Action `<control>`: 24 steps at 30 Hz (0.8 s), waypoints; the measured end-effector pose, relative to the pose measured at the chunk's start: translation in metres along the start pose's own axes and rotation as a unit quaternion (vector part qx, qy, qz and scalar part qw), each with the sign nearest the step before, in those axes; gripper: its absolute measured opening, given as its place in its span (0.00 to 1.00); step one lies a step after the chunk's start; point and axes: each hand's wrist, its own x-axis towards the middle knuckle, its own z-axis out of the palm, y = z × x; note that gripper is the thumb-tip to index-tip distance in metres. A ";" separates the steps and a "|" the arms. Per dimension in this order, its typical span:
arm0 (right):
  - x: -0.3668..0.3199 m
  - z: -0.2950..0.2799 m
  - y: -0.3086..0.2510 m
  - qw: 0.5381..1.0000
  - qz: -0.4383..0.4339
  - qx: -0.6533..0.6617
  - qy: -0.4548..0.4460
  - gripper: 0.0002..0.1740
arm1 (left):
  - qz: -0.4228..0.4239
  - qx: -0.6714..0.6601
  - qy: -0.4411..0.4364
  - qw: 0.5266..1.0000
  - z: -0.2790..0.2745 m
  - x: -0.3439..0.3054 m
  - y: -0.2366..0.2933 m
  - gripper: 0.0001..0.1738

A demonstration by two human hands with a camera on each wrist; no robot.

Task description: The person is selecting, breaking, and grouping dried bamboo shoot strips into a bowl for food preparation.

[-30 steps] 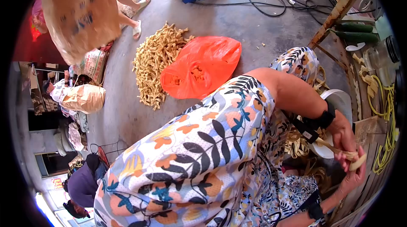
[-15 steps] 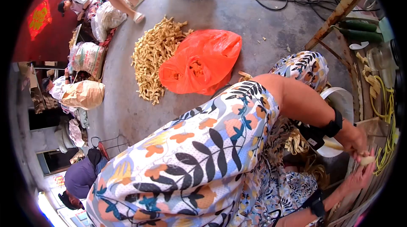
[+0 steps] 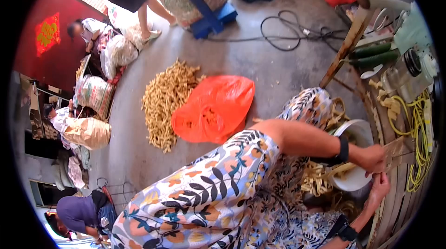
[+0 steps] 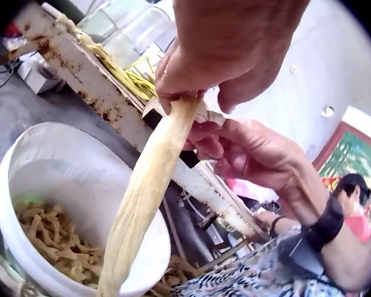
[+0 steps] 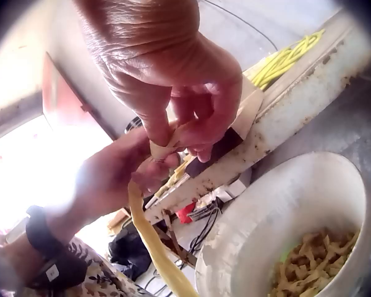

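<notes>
My left hand point(image 3: 371, 158) and right hand point(image 3: 381, 186) meet beyond the rim of a white bucket point(image 3: 354, 186). A long, soft pale-yellow strip point(image 4: 148, 185) hangs from the left hand's fingers, its lower end in front of the bucket in the left wrist view. With thumb and fingers, the right hand pinches a folded part point(image 5: 164, 150) of this strip, right against the left fingertips. Bent tan pieces point(image 4: 59, 247) lie inside the bucket. More pale strips point(image 3: 315, 179) are bunched beside it, next to the patterned clothing.
On the floor lie a pile of knotted tan pieces point(image 3: 165, 102) and a red plastic bag point(image 3: 218, 109). A rusty-edged bench point(image 3: 341, 46) carries cucumbers point(image 3: 374, 58), a jar point(image 3: 404, 79) and yellow cord point(image 3: 420, 156). Black cable point(image 3: 283, 30) crosses the floor. Several people are around.
The hands have drawn close together, and the strip's bulky end between them no longer shows. The head view has shifted, so floor things sit lower. The person with the large paper sack has moved away.
</notes>
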 end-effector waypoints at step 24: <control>-0.047 -0.005 -0.027 0.865 -0.044 0.490 0.099 0.15 | -0.262 -0.214 -0.114 0.934 -0.020 -0.031 0.043 0.13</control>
